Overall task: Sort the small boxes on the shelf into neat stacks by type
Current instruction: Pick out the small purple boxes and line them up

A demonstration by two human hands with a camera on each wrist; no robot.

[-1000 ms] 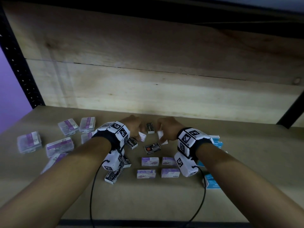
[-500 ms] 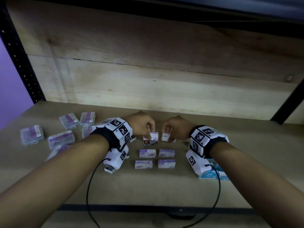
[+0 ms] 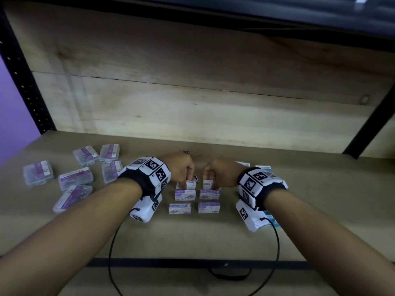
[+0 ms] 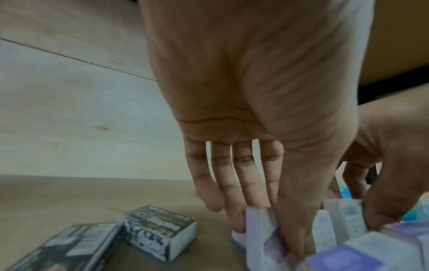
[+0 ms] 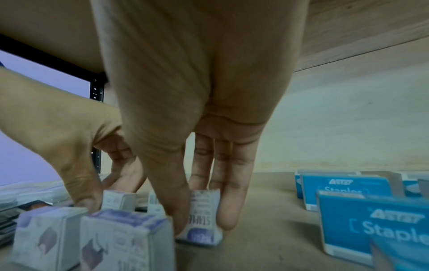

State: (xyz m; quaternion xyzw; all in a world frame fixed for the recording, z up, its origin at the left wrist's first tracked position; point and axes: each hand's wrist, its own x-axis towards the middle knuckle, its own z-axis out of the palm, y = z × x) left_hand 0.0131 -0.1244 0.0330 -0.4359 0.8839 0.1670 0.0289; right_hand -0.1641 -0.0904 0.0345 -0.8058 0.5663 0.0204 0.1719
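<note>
Four small purple-and-white staple boxes lie in a two-by-two grid (image 3: 184,195) on the shelf board (image 3: 213,236). Just behind the grid, my left hand (image 3: 187,180) pinches another purple-and-white box (image 4: 262,236) between thumb and fingers, standing it on the board. My right hand (image 3: 210,181) pinches a matching box (image 5: 204,220) beside it, low on the board. The two held boxes stand a little apart. A black staple box (image 3: 195,178) peeks out behind the left hand's box.
Several clear plastic cases with purple labels (image 3: 75,178) lie scattered at the left. Black staple boxes (image 4: 160,231) sit left of my left hand. Blue Astar staple boxes (image 5: 343,190) stand at the right, partly behind my right wrist. The wooden back wall (image 3: 213,116) is close behind.
Both hands picked up a purple-and-white box each, drew toward me, and lowered them to the board just behind the grid's back row.
</note>
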